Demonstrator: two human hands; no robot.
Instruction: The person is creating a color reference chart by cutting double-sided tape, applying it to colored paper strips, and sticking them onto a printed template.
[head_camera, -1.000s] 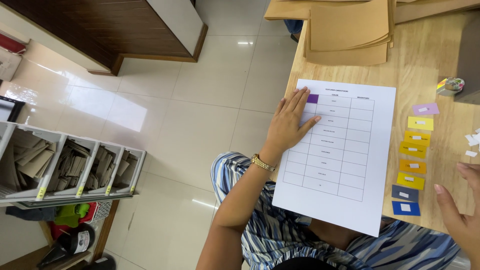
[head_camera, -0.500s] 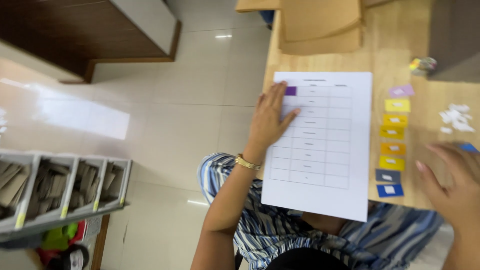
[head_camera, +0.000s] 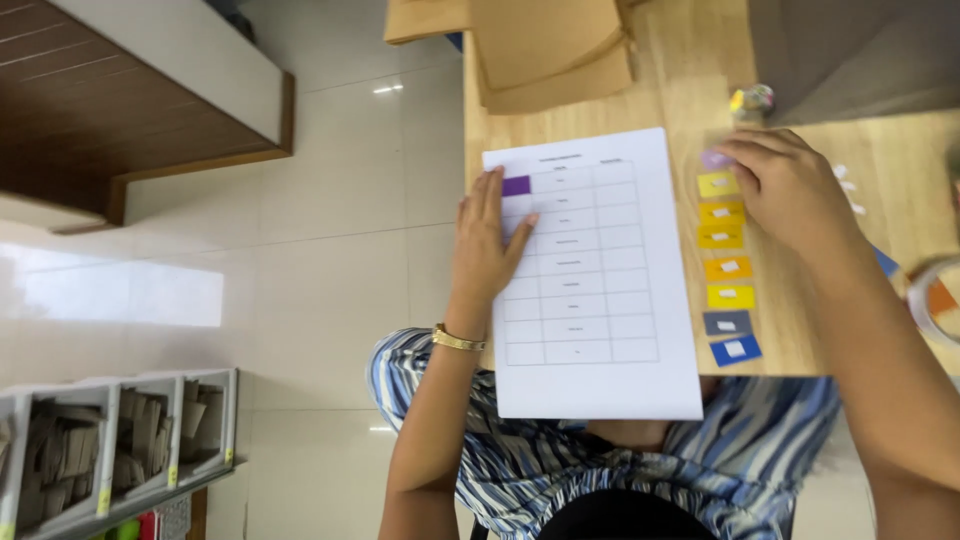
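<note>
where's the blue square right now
In the head view the blue square lies at the near end of the colour row, right of the sheet, just below the grey square, near the table edge.

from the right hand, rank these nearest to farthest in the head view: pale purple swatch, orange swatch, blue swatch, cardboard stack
1. Pale purple swatch, at the fingertips of the right hand, top of the column.
2. Orange swatch, mid-column, below the hand.
3. Blue swatch at the column's bottom and cardboard stack at the table's far end: too close to call.
</note>
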